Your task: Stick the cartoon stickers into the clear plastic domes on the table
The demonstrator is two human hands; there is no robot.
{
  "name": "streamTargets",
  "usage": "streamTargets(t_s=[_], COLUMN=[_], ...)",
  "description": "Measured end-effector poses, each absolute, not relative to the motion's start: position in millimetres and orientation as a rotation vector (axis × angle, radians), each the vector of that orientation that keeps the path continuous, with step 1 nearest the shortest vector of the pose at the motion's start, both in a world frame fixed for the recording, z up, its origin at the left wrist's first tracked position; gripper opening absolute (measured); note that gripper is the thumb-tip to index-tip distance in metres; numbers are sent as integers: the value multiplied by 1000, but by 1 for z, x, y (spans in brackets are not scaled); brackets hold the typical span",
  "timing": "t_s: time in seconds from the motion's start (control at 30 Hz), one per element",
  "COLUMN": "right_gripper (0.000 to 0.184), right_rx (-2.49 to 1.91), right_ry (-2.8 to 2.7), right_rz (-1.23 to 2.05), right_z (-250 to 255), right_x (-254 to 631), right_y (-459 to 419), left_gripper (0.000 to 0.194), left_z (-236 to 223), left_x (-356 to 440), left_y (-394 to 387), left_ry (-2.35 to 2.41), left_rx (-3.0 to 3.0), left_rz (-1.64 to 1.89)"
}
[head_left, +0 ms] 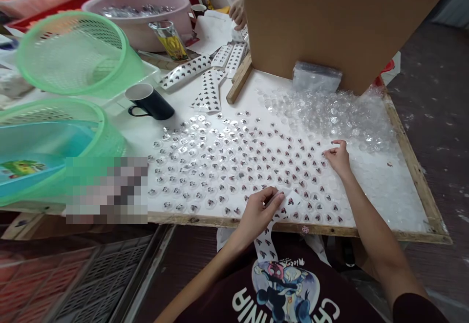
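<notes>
My left hand [259, 210] is closed on a white sticker strip [266, 247] printed with small dark-and-red figures. The strip hangs over the table's front edge, and its upper end lies on the tabletop. Farther right, my right hand [338, 159] is closed with its fingertips low over the discs; whatever they pinch is too small to make out. Many clear round discs [240, 159] with the same printed figure spread across the white table between and beyond my hands. To the right of them lies a pile of plain clear discs [330, 118].
A cardboard sheet [322, 25] stands at the back beside a wooden block [239, 79]. At left are a dark mug [156, 103] on its side, green baskets [124, 64], a pink basin [137, 20] and a glass [170, 42]. Another person's hand [238, 14] is behind the cardboard.
</notes>
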State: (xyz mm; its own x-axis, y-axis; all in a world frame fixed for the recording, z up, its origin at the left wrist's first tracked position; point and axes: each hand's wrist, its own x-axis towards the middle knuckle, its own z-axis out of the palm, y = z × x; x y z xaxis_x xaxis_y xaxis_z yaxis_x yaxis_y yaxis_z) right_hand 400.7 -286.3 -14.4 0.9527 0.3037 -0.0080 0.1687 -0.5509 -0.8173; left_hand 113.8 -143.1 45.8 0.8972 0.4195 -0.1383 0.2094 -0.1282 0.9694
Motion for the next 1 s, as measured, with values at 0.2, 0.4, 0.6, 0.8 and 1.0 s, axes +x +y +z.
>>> streamTargets(t_s=[0.2,0.4,0.6,0.8,1.0], right_gripper=[43,45,27,18,24], right_rx=[-2453,-2588,-2380,-2235,-2219], right_ry=[-537,-632,-482,-394,-394], right_rz=[35,-81,-156,-7,58], right_z=[-18,-24,-19,-15,-23], right_x=[395,395,416,452,462], right_y=[-279,-281,-283,-276,-283], left_gripper=[37,37,36,39,38], left_z=[42,43,41,42,42], left_x=[114,114,113,113,114], left_y=[-141,-141,-139,-139,-139], left_ry=[475,476,470,465,487], left_rx=[1726,1728,1735,1724,1734], left_rz=[179,156,176,195,185])
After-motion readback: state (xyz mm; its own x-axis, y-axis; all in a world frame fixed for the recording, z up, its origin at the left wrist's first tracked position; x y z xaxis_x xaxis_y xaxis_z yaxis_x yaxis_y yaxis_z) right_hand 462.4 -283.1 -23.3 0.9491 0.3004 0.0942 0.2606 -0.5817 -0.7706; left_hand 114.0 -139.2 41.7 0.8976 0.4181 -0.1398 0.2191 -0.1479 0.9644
